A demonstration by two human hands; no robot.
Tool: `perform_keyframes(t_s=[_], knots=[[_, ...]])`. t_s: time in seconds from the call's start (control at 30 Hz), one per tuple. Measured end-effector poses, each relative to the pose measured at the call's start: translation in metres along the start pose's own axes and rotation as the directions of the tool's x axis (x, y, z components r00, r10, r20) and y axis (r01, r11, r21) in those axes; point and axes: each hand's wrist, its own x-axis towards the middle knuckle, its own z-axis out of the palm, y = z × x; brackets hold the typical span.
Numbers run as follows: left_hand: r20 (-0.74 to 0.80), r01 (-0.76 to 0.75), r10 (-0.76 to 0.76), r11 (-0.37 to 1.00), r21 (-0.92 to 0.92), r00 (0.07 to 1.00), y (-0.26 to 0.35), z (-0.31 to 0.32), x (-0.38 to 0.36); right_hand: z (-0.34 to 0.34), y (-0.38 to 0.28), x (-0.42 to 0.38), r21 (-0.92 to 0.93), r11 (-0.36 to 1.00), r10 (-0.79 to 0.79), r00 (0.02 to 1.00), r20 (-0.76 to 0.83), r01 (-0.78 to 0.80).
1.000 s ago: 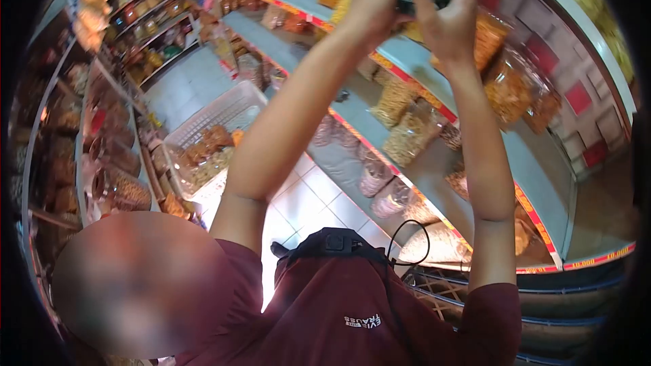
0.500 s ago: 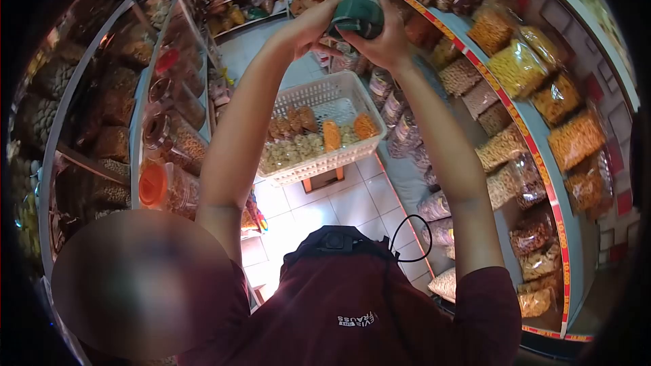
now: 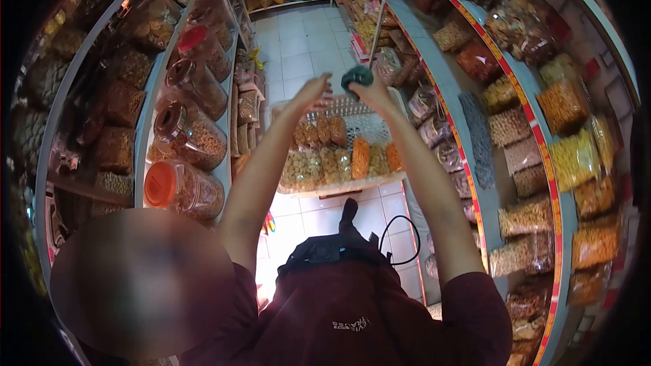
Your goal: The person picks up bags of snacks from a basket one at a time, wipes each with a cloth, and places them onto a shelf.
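Observation:
My right hand [image 3: 371, 92] is closed around a bunched dark green cloth [image 3: 357, 79], held above the far side of a white plastic basket [image 3: 369, 124]. To its left, my left hand [image 3: 314, 93] is held in the air with its fingers apart and nothing in them, not touching the cloth. Inside the basket, beneath my arms, lie clear bags of pale round snacks [image 3: 314, 167], some brown snack bags [image 3: 323, 130] and an orange snack bag [image 3: 360, 158].
Shelves of bagged snacks [image 3: 576, 163] line the right side. On the left shelf stand several large clear jars, one with an orange lid [image 3: 160, 184]. A grey rolled cloth [image 3: 477, 139] lies on a right shelf. White floor tiles [image 3: 288, 41] run between the shelves.
My hands have come apart and lower; both held the green checked cloth before, now only the right does. The cloth is more crumpled. The view has shifted, showing more aisle floor.

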Motion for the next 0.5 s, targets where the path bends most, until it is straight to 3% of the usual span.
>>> perform_keyframes(t_s=[0.07, 0.13, 0.2, 0.27, 0.33, 0.47, 0.5], knots=[[0.019, 0.088, -0.088, 0.996, 0.002, 0.996, -0.049, -0.009, 0.047, 0.015, 0.064, 0.003, -0.075, 0.98, 0.183, 0.982, -0.036, -0.186], [0.005, 0.139, -0.139, 0.99, 0.024, 0.99, -0.096, -0.01, 0.08, 0.012, 0.063, -0.012, -0.126, 0.917, 0.388, 0.921, 0.047, -0.379], [0.004, 0.224, -0.224, 0.974, 0.03, 0.975, -0.13, -0.007, 0.11, 0.019, 0.117, -0.014, -0.071, 0.848, 0.528, 0.849, 0.03, -0.525], [0.012, 0.35, -0.35, 0.936, 0.022, 0.936, -0.163, -0.002, 0.131, 0.018, 0.153, -0.006, -0.048, 0.732, 0.682, 0.728, 0.069, -0.68], [0.012, 0.42, -0.421, 0.905, -0.066, 0.907, -0.184, 0.01, 0.14, 0.013, 0.172, -0.004, -0.069, 0.554, 0.827, 0.54, 0.158, -0.83], [0.047, 0.428, -0.428, 0.884, -0.186, 0.903, -0.235, 0.027, 0.175, 0.044, 0.249, -0.01, -0.259, 0.523, 0.833, 0.552, -0.048, -0.812], [0.044, 0.42, -0.421, 0.881, -0.217, 0.906, -0.263, 0.028, 0.193, 0.047, 0.261, -0.007, -0.265, 0.51, 0.842, 0.537, -0.039, -0.819]])
